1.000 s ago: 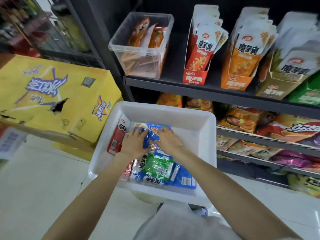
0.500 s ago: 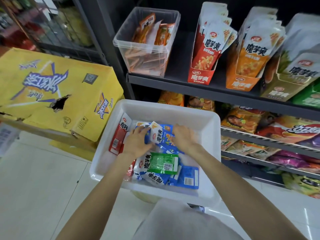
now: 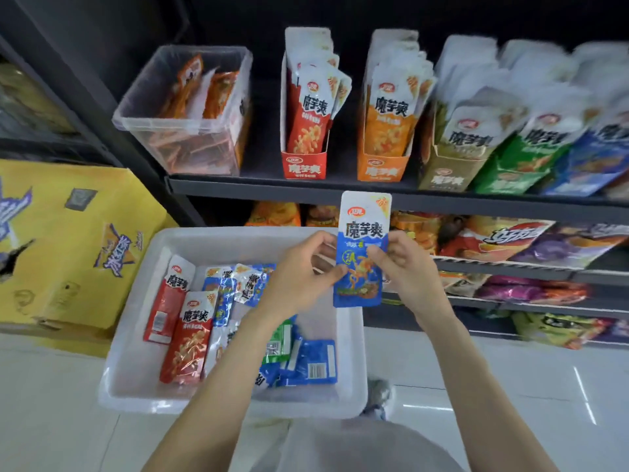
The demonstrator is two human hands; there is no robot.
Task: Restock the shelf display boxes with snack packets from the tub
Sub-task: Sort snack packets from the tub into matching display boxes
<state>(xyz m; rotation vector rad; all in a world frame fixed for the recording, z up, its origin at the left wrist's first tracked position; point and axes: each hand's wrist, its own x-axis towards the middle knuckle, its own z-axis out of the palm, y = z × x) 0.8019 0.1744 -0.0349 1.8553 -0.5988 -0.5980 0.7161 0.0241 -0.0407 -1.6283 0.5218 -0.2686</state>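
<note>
Blue and white, the snack packet [image 3: 360, 253] stands upright in the air above the far right corner of the white tub [image 3: 143, 396]. The left hand [image 3: 299, 277] pinches its left edge and the right hand [image 3: 405, 267] pinches its right edge. More packets lie in the tub. Display boxes [image 3: 303, 166] stand on the shelf [image 3: 238, 187] above.

We read 魔芋爽 on the blue packet [image 3: 361, 253] pinched between both hands, on the red box [image 3: 304, 168] and orange box [image 3: 383, 170] above them; smaller print illegible.
</note>
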